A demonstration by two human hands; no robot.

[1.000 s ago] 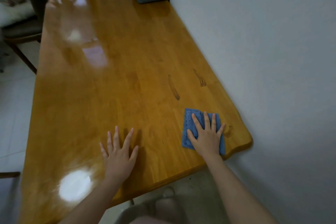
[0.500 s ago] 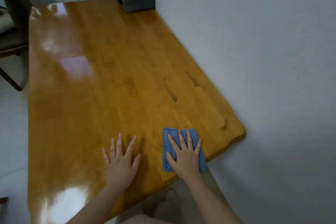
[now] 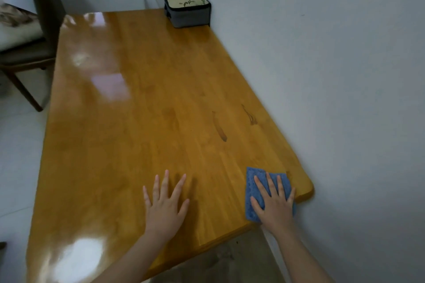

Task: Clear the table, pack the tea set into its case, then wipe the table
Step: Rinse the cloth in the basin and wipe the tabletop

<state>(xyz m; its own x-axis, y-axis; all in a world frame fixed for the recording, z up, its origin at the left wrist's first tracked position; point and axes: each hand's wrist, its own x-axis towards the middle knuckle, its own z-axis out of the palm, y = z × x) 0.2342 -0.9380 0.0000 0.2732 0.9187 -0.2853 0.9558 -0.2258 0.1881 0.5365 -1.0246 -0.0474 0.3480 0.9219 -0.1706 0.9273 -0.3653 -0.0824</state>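
Right hand [image 3: 274, 207] pressing blue cloth [image 3: 251, 193] flat-fingered at table's [image 3: 138, 145] near right corner, left hand [image 3: 165, 204] splayed beside, zipped case [image 3: 187, 8] at far right corner

Our right hand [image 3: 274, 207] hides most of the blue cloth [image 3: 250, 182]. The chair [image 3: 46, 14] is cut off at the left side. The marks on top of the case [image 3: 187, 7] are too small to read.

Open table [image 3: 142, 135] ahead; case [image 3: 187, 8] blocks the far corner, wall [image 3: 333, 76] the right.
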